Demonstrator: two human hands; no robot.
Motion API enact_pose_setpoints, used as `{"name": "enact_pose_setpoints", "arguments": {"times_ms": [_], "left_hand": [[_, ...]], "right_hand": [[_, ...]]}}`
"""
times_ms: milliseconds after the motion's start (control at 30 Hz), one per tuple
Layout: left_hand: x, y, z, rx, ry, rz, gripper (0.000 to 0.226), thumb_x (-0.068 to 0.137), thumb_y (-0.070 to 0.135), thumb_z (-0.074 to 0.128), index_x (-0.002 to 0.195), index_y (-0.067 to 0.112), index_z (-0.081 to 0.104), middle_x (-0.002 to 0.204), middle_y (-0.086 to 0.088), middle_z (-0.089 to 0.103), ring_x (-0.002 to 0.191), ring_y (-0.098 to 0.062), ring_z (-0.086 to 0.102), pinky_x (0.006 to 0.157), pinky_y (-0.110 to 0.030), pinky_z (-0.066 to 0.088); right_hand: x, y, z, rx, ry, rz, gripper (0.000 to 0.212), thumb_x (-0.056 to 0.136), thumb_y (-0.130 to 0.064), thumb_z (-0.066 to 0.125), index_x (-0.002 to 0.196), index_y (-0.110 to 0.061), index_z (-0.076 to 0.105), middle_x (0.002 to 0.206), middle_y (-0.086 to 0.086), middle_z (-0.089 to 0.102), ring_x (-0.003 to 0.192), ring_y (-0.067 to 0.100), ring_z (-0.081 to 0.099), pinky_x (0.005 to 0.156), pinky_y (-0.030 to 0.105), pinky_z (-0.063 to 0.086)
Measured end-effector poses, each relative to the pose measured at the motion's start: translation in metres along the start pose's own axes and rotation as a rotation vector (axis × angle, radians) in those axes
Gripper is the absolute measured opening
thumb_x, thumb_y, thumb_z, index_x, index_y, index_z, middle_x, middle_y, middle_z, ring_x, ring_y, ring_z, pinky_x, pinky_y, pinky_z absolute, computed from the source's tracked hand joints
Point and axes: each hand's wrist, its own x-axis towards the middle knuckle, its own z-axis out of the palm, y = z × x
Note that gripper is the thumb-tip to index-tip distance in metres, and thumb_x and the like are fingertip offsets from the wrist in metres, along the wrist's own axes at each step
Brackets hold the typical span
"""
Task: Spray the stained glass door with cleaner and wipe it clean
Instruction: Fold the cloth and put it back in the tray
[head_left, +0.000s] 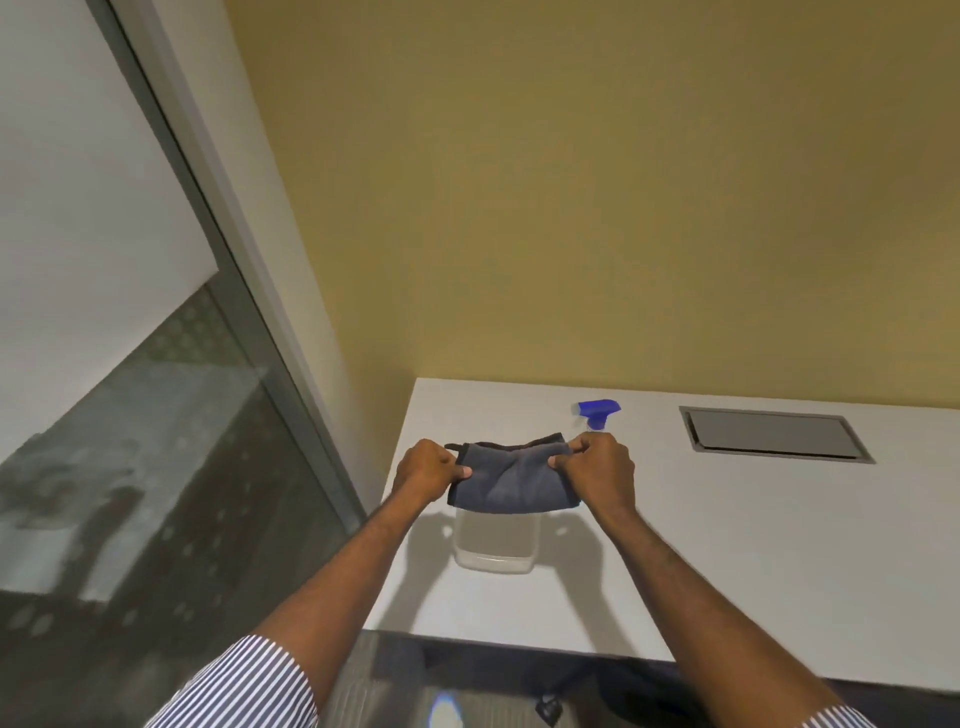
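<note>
A folded grey cloth (506, 480) with a dark edge hangs stretched between both hands above the white table (727, 545). My left hand (428, 467) pinches its left end and my right hand (602, 467) pinches its right end. Just behind my right hand stands a spray bottle with a blue trigger head (597, 411); its body is mostly hidden. The glass door (135, 467) fills the left side, with a frosted upper part and cloudy smears on the clear lower part.
A clear plastic container (496, 545) sits on the table under the cloth. A grey recessed hatch (774, 434) lies in the tabletop at the right. A yellow wall rises behind the table. The door's grey frame (270, 322) runs beside the table's left edge.
</note>
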Motion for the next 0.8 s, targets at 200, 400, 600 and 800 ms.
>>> {"name": "enact_pose_setpoints", "arguments": {"times_ms": [200, 400, 600, 800], "left_hand": [[0.044, -0.012, 0.021, 0.088, -0.063, -0.046, 0.059, 0.078, 0.024, 0.086, 0.048, 0.017, 0.035, 0.050, 0.004, 0.041, 0.048, -0.018, 0.037, 0.049, -0.027, 0.026], [0.078, -0.040, 0.042, 0.054, -0.157, -0.147, 0.047, 0.063, 0.024, 0.092, 0.050, 0.018, 0.048, 0.054, 0.002, 0.055, 0.052, -0.020, 0.051, 0.051, -0.024, 0.037], [0.097, -0.049, 0.056, 0.092, -0.182, -0.216, 0.038, 0.064, 0.032, 0.093, 0.065, 0.017, 0.058, 0.080, -0.004, 0.070, 0.085, -0.030, 0.072, 0.074, -0.032, 0.061], [0.102, -0.063, 0.076, 0.143, -0.195, -0.186, 0.033, 0.073, 0.033, 0.089, 0.089, 0.011, 0.069, 0.083, -0.002, 0.066, 0.079, -0.023, 0.065, 0.078, -0.028, 0.059]], "right_hand": [[0.022, 0.014, 0.049, -0.070, 0.011, 0.094, 0.022, 0.082, -0.023, 0.073, 0.066, -0.019, 0.059, 0.064, -0.001, 0.059, 0.065, 0.022, 0.059, 0.054, 0.023, 0.036], [0.039, 0.026, 0.093, -0.179, -0.014, 0.166, 0.022, 0.085, -0.021, 0.066, 0.066, -0.016, 0.054, 0.068, 0.001, 0.060, 0.066, 0.024, 0.058, 0.051, 0.024, 0.033], [0.054, 0.034, 0.119, -0.260, -0.065, 0.210, 0.014, 0.089, -0.025, 0.062, 0.083, -0.014, 0.066, 0.084, 0.005, 0.071, 0.075, 0.024, 0.065, 0.062, 0.025, 0.044], [0.064, 0.043, 0.139, -0.363, -0.132, 0.216, 0.017, 0.090, -0.026, 0.061, 0.097, -0.012, 0.067, 0.096, 0.007, 0.072, 0.090, 0.028, 0.069, 0.073, 0.031, 0.054]]}}
